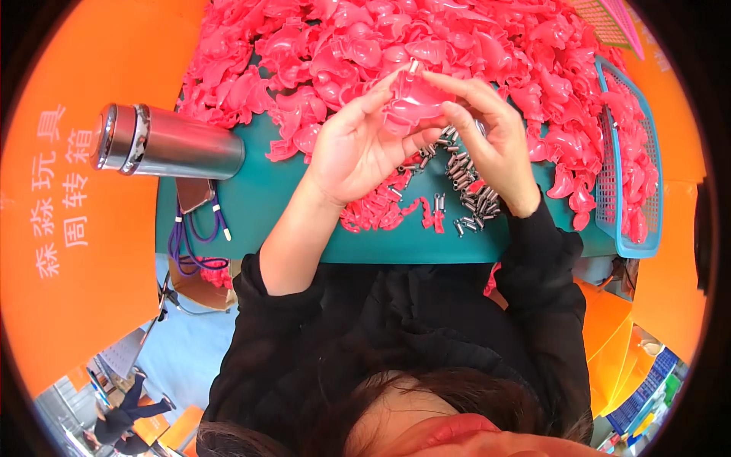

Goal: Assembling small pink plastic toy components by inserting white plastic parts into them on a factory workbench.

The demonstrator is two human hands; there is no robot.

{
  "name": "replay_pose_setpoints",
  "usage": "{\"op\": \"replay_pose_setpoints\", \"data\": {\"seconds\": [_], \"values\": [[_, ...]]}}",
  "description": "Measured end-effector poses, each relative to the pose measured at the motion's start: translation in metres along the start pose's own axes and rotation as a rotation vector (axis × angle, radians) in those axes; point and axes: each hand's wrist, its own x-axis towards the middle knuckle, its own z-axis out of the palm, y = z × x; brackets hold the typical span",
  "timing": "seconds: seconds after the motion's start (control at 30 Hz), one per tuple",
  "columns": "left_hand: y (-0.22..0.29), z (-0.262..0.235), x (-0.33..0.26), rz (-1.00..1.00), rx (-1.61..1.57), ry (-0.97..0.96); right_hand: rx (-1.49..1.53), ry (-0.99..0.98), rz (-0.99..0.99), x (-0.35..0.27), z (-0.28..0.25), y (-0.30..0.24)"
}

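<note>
Between my two hands, above the table, is a pink, translucent, curved plastic part (pixel 417 105). My left hand (pixel 352 148) grips its left side, fingers bent around the edge. On the other side, the thumb and fingers of my right hand (pixel 499 145) pinch it. A small metal cylinder (pixel 413 67) sticks up at the part's far edge, near both index fingertips. Just below my hands lie a heap of small metal cylinders (pixel 474 186) and a cluster of small pink plastic pieces (pixel 375 212).
A big pile of pink plastic parts (pixel 365 49) covers the far side of the green table (pixel 282 221). At left lie a steel flask (pixel 183 145) and a phone (pixel 195 194) with a purple cord. A blue basket (pixel 647 244) holding pink parts stands right; orange boxes (pixel 91 53) flank the table.
</note>
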Motion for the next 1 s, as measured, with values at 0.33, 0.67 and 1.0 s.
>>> {"op": "replay_pose_setpoints", "data": {"seconds": [0.33, 0.67, 1.0], "values": [[0.036, -0.019, -0.05, 0.307, -0.304, 0.06, -0.729, -0.193, -0.187, -0.023, -0.005, -0.005], [0.002, -0.027, -0.071, 0.328, 0.044, 0.124, -0.982, -0.076, -0.363, 0.009, -0.012, 0.03], [-0.011, 0.016, -0.021, 0.189, 0.447, 0.159, 0.536, 0.019, 0.303, -0.002, 0.006, -0.008]]}}
